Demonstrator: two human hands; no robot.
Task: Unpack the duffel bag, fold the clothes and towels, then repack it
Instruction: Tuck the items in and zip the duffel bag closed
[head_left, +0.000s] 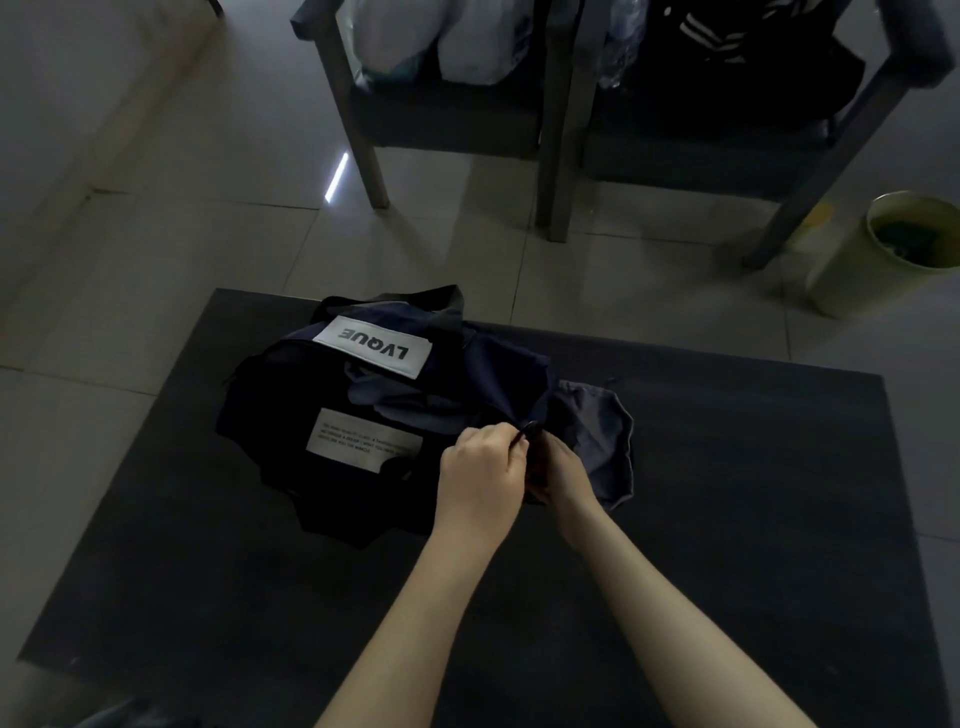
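A dark navy duffel bag with a white "LVQUE" label lies on a dark table. Its top gapes open and grey-blue clothes show inside. A grey-blue cloth piece sticks out at the bag's right end. My left hand pinches a small dark zipper pull at the bag's right end. My right hand sits just beside it, gripping the bag's fabric; its fingers are partly hidden behind the left hand.
Two dark armchairs stand on the tiled floor beyond the table, with white bags and dark clothing on them. A pale yellow-green waste bin stands at the right.
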